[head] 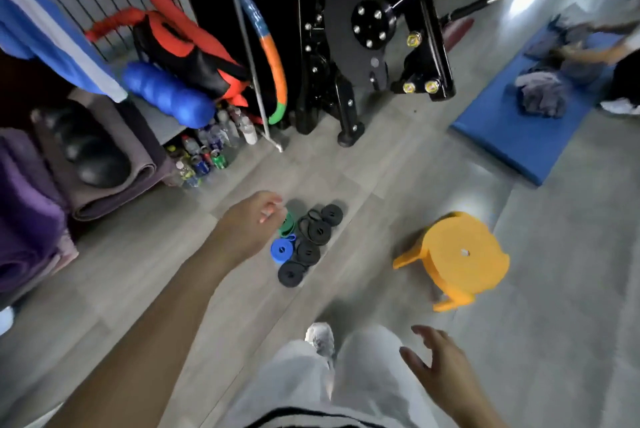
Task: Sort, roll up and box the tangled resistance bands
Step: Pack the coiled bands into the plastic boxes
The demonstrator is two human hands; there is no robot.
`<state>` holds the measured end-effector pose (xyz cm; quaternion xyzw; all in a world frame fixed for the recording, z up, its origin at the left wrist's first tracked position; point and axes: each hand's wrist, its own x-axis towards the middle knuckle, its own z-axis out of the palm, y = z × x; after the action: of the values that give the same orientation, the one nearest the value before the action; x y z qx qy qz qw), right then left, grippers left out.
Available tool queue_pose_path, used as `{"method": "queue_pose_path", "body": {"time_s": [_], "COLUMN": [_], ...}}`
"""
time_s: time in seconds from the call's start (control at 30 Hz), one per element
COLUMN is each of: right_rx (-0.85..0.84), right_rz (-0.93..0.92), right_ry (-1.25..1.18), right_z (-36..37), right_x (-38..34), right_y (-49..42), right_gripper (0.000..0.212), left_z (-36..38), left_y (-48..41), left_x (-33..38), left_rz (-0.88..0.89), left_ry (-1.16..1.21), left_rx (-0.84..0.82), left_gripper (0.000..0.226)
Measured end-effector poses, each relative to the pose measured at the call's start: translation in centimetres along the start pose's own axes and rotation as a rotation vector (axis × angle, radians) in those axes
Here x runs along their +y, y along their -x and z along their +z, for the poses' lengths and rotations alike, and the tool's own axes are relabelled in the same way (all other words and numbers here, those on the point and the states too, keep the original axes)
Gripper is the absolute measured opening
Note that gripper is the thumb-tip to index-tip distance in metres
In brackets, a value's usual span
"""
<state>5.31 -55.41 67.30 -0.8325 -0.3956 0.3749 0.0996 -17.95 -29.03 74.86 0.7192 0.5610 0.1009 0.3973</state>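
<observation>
Down on the grey plank floor (pixel 346 171), a tight cluster of rolled resistance bands is seen. A row of black rolled rubber bands (pixel 307 252) is laid diagonally, each coil touching the next. A blue rolled band (pixel 282 250) is tucked against the row's left side, and a green rolled band (pixel 288 223) is set just beyond it.

The left hand (pixel 251 225) is stretched out over the cluster, fingers curled downward right at the green rolled band. Whether that roll is pinched or merely hovered over cannot be told; the frame is blurred there.

The right hand (pixel 438 361) is held low beside the light grey trousers (pixel 363 375), fingers spread and relaxed, nothing in it.

An orange round plastic stool (pixel 464 254) is seen tilted to the right of the bands, apart from them. Farther back, a black steel gym machine (pixel 370 29) is planted, a blue padded mat (pixel 512 136) is spread to its right, and bottles and cans (pixel 207 153) are lined up at left.
</observation>
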Motion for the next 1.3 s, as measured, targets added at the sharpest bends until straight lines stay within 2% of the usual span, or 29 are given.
{"method": "queue_pose_path", "body": {"time_s": [0.13,0.23,0.43,0.53,0.67,0.8,0.9,1.13,1.3], "right_rx": [-0.073,-0.157,-0.463,-0.559,-0.597,-0.659,-0.730,-0.782,-0.785], "right_rz": [-0.174,-0.350,-0.691,-0.843,-0.909,-0.892,-0.926,-0.989,-1.010], "right_ry": [0.102,0.280,0.611,0.736,0.787,0.967,1.081,1.196,1.254], "right_z": [-5.4,-8.2,-10.5,-11.0,-10.3,-7.1,-2.9,12.2,21.8], "right_x": [-4.5,-9.1,-19.3,-24.1,-27.3,-25.9,-23.3,-15.1,-9.6], "right_y": [-11.1,-20.7,-38.3,-44.6,-51.3,-56.8,-60.5,-71.5,-79.9], "right_gripper": [0.041,0.034,0.047,0.049,0.043,0.044,0.043,0.045,0.041], "left_z": [0.0,2.3,9.2,13.1,18.1,22.1,25.3,35.8,43.9], "left_y": [-4.0,-5.5,-9.7,-10.7,-12.1,-15.6,-19.4,-30.6,-38.9], "left_x": [0.5,-2.0,-3.1,-1.3,1.1,0.2,-3.2,-18.8,-27.9], "left_rz": [-0.131,-0.347,-0.769,-0.937,-1.097,-1.154,-1.135,-1.080,-0.999], "left_ry": [0.081,0.144,0.304,0.371,0.493,0.532,0.509,0.433,0.344], "left_rx": [0.064,0.140,0.373,0.392,0.397,0.404,0.380,0.421,0.315], "left_gripper": [0.028,0.028,0.031,0.030,0.031,0.032,0.032,0.033,0.029]}}
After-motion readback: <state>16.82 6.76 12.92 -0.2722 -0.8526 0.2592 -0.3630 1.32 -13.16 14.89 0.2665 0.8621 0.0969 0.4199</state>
